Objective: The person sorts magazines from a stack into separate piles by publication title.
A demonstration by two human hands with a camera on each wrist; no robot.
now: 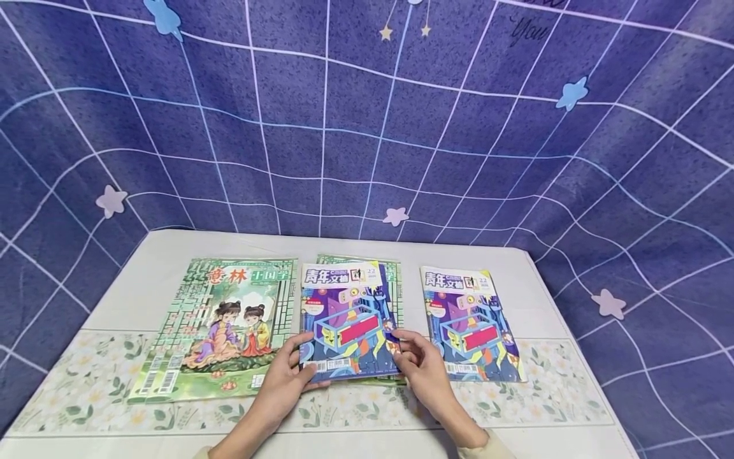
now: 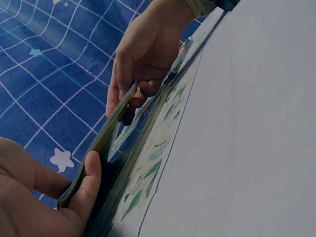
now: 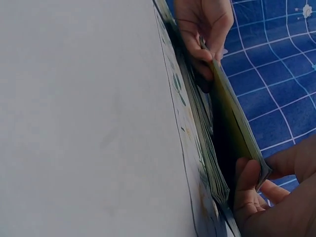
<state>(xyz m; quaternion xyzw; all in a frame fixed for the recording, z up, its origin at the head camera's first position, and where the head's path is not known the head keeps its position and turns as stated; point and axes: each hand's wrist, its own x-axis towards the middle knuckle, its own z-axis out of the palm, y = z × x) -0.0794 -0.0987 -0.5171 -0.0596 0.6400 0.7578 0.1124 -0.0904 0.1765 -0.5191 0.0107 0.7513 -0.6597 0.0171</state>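
Both hands hold a purple magazine point(image 1: 350, 325) by its lower left and right edges, above a green magazine point(image 1: 395, 274) that shows behind it. My left hand point(image 1: 285, 376) pinches the left edge, thumb on the cover; my right hand point(image 1: 425, 373) grips the right edge. In the left wrist view the held magazine point(image 2: 106, 131) is raised at a slant over a stack, left hand point(image 2: 47, 197) at its near end. The right wrist view shows a gap between the held magazine point(image 3: 239, 116) and the stack point(image 3: 205, 143), with the right hand point(image 3: 276, 197) at the near corner.
Overlapping green magazines point(image 1: 241, 331) lie on the left of the table point(image 1: 143, 268). Another purple magazine point(image 1: 473, 325), seemingly on top of another one, lies to the right. A floral strip point(image 1: 545, 382) crosses the table, and a blue gridded cloth point(image 1: 355, 115) hangs behind.
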